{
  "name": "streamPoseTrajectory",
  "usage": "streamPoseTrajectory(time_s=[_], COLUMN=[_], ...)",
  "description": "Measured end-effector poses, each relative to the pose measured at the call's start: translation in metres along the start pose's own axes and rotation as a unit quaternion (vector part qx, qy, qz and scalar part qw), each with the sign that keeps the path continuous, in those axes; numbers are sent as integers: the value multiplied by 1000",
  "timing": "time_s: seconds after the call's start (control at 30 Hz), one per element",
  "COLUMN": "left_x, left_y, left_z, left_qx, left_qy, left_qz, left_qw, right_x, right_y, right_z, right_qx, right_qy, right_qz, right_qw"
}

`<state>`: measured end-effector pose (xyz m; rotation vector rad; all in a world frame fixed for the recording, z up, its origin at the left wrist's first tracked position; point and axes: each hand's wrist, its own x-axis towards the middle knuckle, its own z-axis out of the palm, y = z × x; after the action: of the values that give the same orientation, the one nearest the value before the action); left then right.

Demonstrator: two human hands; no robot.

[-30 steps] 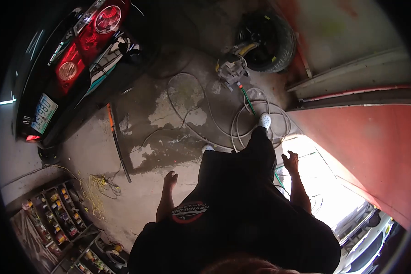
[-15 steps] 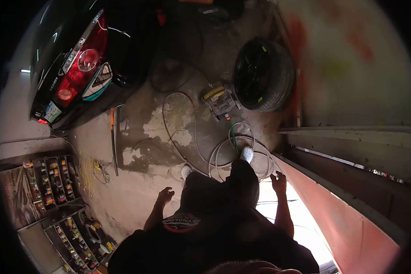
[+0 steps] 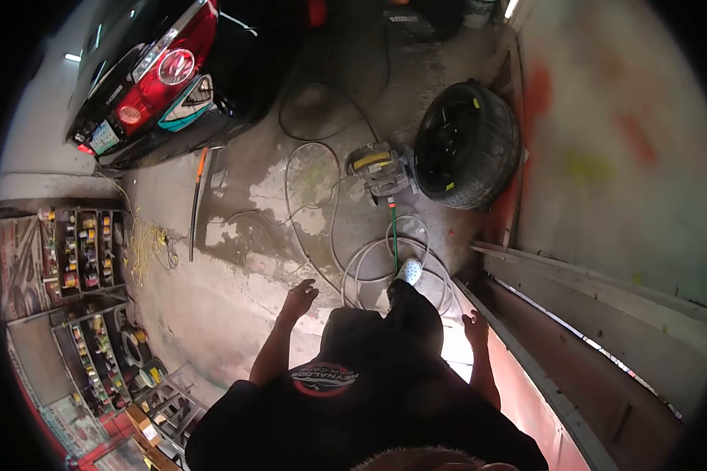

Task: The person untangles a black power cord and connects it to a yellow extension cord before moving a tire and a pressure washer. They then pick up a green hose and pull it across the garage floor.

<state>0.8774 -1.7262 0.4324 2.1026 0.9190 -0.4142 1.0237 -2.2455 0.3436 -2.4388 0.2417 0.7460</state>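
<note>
My left hand (image 3: 299,298) hangs over the concrete floor with its fingers loosely curled and apart, holding nothing. On the other side of my body, my right hand (image 3: 474,325) is near the edge of a pinkish panel (image 3: 518,385), its fingers bent and apart, with nothing in it. A coiled hose (image 3: 355,271) lies on the floor around my white shoe (image 3: 409,272). Beyond it are a machine with a yellow top (image 3: 379,169) and a green piece (image 3: 395,235) joined to it. A black-rimmed wheel (image 3: 467,145) lies beside the machine.
At upper left stands a dark car with a red tail light (image 3: 173,67). A bar with an orange end (image 3: 198,196) and a tangled yellow cord (image 3: 145,247) are on the floor. Shelves of small items (image 3: 90,251) line the left; a paint-marked wall (image 3: 605,141) rises at right.
The view has shifted and brightened. My left hand has moved up and slightly right in the view, while my right hand sits a little lower. Only one shoe shows now.
</note>
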Motion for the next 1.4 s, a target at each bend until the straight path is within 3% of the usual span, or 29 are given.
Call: streamPoseTrajectory(time_s=[0.17,0.27,0.3,0.5,0.67,0.77,0.87,1.0,1.07,1.13,1.2,1.27,1.33,1.4], left_x=[-26,-54,-65,-138,-238,-322,-421,-555,-608,-647,-665,-663,-650,-625], left_y=[-37,-92,-116,-191,-282,-355,-431,-501,-509,-535,-533,-526,-542,-538], left_z=[12,26,30,15,20,48,101,191,211,252,256,246,243,213], left_qx=[4,17,31,-10,-92,-109,-163,-165,-189,-187,-272,-205,-262,-234], left_qy=[7,9,29,82,165,187,199,184,109,66,89,86,110,130], left_qz=[-16,-30,3,-42,-137,-210,-305,-435,-496,-512,-548,-520,-466,-429], left_qw=[1000,999,999,996,972,953,917,866,841,836,786,825,838,863], right_x=[2,7,6,-15,-66,-89,-129,-176,-190,-197,-209,-224,-236,-244], right_y=[-5,0,-2,-21,-48,-50,-79,-110,-119,-127,-136,-138,-136,-135], right_z=[3,14,16,50,98,139,174,221,245,269,287,302,312,316], right_qx=[-19,-54,-60,-95,-164,-216,-252,-298,-263,-265,-262,-256,-276,-306], right_qy=[-31,-53,-62,-102,-142,-159,-220,-236,-242,-241,-259,-252,-244,-278], right_qz=[-2,-36,-56,-112,-171,-233,-238,-293,-310,-352,-356,-377,-379,-333], right_qw=[999,996,995,984,961,935,912,877,881,865,859,854,849,847])
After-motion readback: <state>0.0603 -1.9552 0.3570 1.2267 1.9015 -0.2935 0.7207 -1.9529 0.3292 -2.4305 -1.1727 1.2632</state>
